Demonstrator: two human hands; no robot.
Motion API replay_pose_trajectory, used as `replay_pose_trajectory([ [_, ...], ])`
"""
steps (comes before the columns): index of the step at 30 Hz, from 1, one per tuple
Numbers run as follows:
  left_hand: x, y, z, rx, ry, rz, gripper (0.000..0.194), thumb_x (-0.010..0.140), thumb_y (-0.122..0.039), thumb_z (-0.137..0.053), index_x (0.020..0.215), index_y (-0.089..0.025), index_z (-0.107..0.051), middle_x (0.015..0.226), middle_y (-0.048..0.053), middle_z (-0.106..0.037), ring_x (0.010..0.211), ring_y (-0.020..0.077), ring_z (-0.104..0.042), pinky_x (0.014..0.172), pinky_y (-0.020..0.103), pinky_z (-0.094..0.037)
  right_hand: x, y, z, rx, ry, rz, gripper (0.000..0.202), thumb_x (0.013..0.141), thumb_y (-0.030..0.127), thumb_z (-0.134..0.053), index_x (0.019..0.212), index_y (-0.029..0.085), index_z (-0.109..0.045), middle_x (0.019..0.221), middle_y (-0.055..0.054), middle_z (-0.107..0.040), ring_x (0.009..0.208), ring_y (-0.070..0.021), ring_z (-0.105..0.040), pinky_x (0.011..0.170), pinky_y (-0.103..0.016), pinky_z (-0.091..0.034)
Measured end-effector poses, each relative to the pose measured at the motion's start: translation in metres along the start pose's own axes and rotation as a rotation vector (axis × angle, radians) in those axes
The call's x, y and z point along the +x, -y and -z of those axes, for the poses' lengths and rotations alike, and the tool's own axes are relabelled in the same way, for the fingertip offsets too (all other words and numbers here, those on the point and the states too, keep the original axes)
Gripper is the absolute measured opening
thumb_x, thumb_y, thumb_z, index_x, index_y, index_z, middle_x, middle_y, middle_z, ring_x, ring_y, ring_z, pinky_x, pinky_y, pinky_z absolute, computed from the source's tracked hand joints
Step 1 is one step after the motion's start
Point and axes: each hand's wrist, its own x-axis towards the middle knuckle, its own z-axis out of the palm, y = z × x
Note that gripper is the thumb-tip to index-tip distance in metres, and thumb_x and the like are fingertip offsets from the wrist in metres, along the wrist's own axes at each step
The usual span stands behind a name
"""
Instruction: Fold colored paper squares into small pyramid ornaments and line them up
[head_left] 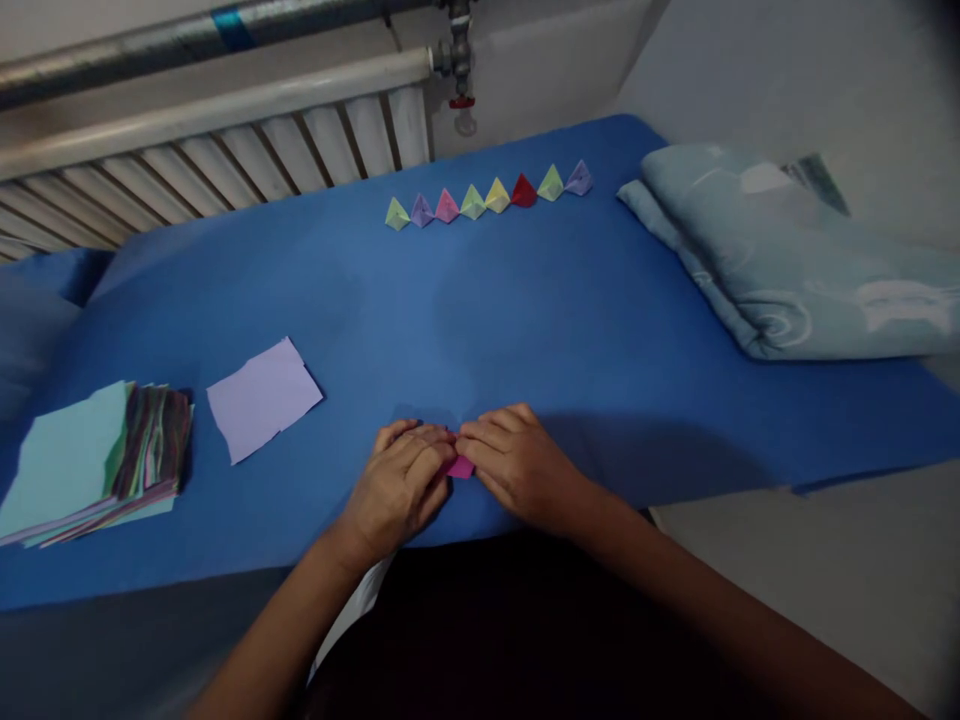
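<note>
Right now, from my remote seat, I have both forearms reaching in from the bottom edge, the left forearm (281,625) slanting up to the right and the right forearm (697,600) up to the left, so that my left hand (403,485) and right hand (521,458) meet low in the view, backs up and wrists bent inward. The fingers (429,460) of my left are curled and close together, pinched on a small pink paper (460,467); those of my right are likewise bunched and clamped on it from the other side. That paper sits between the two sets of fingertips, mostly covered, with only a bright piece showing below them; I can't make out its folds or where each thumb presses. Under the fingers spreads a blue surface (517,330). Left of them lies a lilac sheet (264,400), and farther left a stack of coloured paper (71,455), pale green on top. Well beyond the fingertips runs a row of eight folded paper pieces (496,195) in green, purple, pink, yellow and red. Far off to their right rests a folded grey-green blanket (757,250); ahead and left, a white radiator (287,150) stands below a metal pipe (150,50), near a red-handled valve (462,102).
</note>
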Motion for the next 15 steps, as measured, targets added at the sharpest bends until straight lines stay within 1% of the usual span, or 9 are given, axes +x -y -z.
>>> replay_pose_trajectory([
  [1, -0.002, -0.001, 0.001, -0.017, 0.009, 0.014, 0.026, 0.085, -0.015, -0.052, 0.110, -0.020, -0.057, 0.114, 0.009, -0.067, 0.111, 0.0216, -0.059, 0.103, 0.045, -0.036, -0.001, 0.001, 0.001, 0.007, 0.020, -0.007, 0.018, 0.092, 0.017, -0.048, 0.099, 0.017, -0.064, 0.104, -0.007, -0.067, 0.092, -0.0205, -0.052, 0.081, -0.037, -0.033],
  [3, -0.006, -0.002, 0.001, -0.020, 0.005, 0.030, 0.026, 0.086, -0.015, -0.053, 0.110, -0.020, -0.057, 0.116, 0.009, -0.067, 0.113, 0.0222, -0.058, 0.103, 0.046, -0.036, -0.004, 0.002, 0.003, 0.015, 0.046, -0.022, 0.018, 0.092, 0.018, -0.049, 0.103, 0.018, -0.063, 0.109, -0.007, -0.066, 0.098, -0.0214, -0.051, 0.084, -0.037, -0.032],
  [6, -0.008, -0.005, -0.001, 0.039, -0.047, 0.013, 0.019, 0.087, -0.013, -0.054, 0.103, -0.019, -0.061, 0.114, 0.008, -0.068, 0.108, 0.0224, -0.059, 0.096, 0.044, -0.040, -0.008, 0.002, 0.003, 0.011, 0.033, -0.037, 0.023, 0.093, 0.021, -0.048, 0.111, 0.016, -0.061, 0.116, -0.008, -0.065, 0.106, -0.0236, -0.049, 0.088, -0.038, -0.032],
  [8, -0.009, -0.008, -0.002, 0.077, -0.080, 0.013, 0.017, 0.087, -0.013, -0.055, 0.101, -0.019, -0.063, 0.111, 0.008, -0.069, 0.103, 0.0225, -0.059, 0.090, 0.041, -0.043, -0.009, 0.002, 0.001, 0.011, 0.022, -0.046, 0.025, 0.093, 0.022, -0.048, 0.114, 0.015, -0.061, 0.117, -0.008, -0.065, 0.107, -0.0244, -0.048, 0.089, -0.039, -0.032],
  [11, -0.009, -0.013, -0.002, 0.083, -0.085, 0.034, 0.018, 0.089, -0.014, -0.052, 0.101, -0.019, -0.065, 0.105, 0.008, -0.069, 0.095, 0.0204, -0.060, 0.084, 0.038, -0.046, -0.009, 0.002, 0.000, 0.024, 0.037, -0.064, 0.023, 0.093, 0.022, -0.048, 0.110, 0.016, -0.062, 0.116, -0.008, -0.066, 0.105, -0.0241, -0.050, 0.088, -0.039, -0.033],
  [13, -0.009, -0.016, -0.001, 0.092, -0.084, 0.050, 0.019, 0.091, -0.014, -0.050, 0.100, -0.019, -0.065, 0.101, 0.007, -0.069, 0.091, 0.0192, -0.060, 0.083, 0.037, -0.046, -0.009, 0.002, 0.000, 0.031, 0.045, -0.071, 0.022, 0.093, 0.022, -0.048, 0.108, 0.017, -0.063, 0.115, -0.007, -0.066, 0.105, -0.0236, -0.050, 0.089, -0.039, -0.033],
  [15, -0.010, -0.019, -0.001, 0.121, -0.092, 0.073, 0.019, 0.091, -0.015, -0.050, 0.099, -0.020, -0.066, 0.100, 0.007, -0.070, 0.092, 0.0195, -0.061, 0.086, 0.039, -0.045, -0.008, 0.002, 0.001, 0.031, 0.049, -0.073, 0.021, 0.092, 0.021, -0.049, 0.107, 0.018, -0.064, 0.116, -0.006, -0.065, 0.106, -0.0233, -0.050, 0.089, -0.038, -0.033],
])
